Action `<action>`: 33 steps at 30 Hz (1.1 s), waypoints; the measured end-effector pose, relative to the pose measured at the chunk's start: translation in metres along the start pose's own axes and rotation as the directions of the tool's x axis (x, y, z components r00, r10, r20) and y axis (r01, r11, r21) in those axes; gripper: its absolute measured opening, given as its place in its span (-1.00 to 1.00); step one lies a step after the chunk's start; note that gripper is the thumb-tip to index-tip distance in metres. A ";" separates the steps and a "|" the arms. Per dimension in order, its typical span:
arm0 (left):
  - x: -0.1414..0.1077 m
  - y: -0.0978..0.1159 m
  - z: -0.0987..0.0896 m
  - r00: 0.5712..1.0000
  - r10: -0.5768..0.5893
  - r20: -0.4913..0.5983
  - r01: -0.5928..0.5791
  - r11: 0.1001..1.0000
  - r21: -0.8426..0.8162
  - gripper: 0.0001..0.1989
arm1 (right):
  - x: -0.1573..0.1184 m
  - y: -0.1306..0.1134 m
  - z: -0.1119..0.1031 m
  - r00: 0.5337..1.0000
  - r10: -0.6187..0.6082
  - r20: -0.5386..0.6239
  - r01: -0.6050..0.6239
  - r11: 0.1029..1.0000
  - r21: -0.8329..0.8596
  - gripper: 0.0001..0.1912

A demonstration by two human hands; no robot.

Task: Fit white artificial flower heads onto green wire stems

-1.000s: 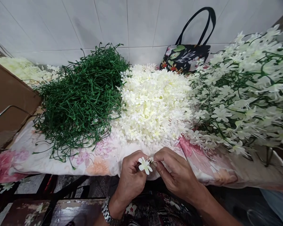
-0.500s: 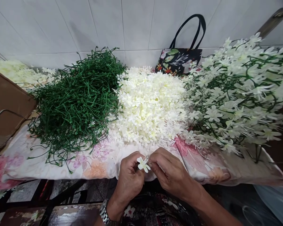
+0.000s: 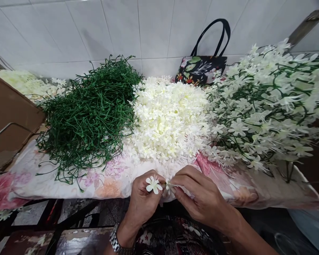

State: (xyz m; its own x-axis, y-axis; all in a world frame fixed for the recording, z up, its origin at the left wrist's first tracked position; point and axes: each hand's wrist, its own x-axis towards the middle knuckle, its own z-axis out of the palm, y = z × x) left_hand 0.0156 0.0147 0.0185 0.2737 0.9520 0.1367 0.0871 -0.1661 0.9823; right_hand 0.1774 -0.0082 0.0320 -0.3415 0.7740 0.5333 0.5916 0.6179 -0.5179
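My left hand [image 3: 145, 200], with a metal watch on the wrist, is closed on a white flower [image 3: 154, 184] near the table's front edge. Its petals face up beside the thumb; the stem is mostly hidden in the fist. My right hand [image 3: 198, 194] pinches a second white flower [image 3: 169, 185] between thumb and fingers, just right of the first and close to a stem end at my left fingers. Beyond my hands lies a heap of loose white blossoms [image 3: 167, 120]. Left of it is a pile of green stems [image 3: 90, 117].
White flowers on green stems [image 3: 266, 106] fill the right side. A black floral bag [image 3: 202, 69] leans on the tiled wall. At the left edge stands a cardboard box [image 3: 10, 117]. A flowered cloth [image 3: 108, 189] covers the table.
The flower in my left hand has shifted left and tilted. A second white flower now shows at my right fingertips, which have moved slightly right.
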 end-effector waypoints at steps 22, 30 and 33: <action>0.003 -0.005 0.006 1.000 0.008 0.007 -0.009 0.982 0.190 -0.81 | -0.005 0.012 0.023 1.000 0.007 -0.008 -0.007 0.998 0.061 -0.83; 0.003 -0.007 0.004 0.998 0.057 0.011 -0.058 0.980 0.190 -0.80 | -0.006 0.013 0.025 1.000 0.022 0.018 -0.024 0.997 0.076 -0.84; 0.002 -0.006 0.003 0.996 0.086 -0.016 -0.082 0.983 0.161 -0.80 | -0.004 0.012 0.019 0.996 0.072 0.051 -0.078 0.986 0.146 -0.87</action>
State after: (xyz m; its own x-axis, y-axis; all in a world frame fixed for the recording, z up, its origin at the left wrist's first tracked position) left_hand 0.0188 0.0166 0.0123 0.2651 0.9382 0.2225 0.2177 -0.2830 0.9341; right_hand 0.1715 -0.0014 0.0108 -0.3348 0.8222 0.4602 0.5036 0.5690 -0.6501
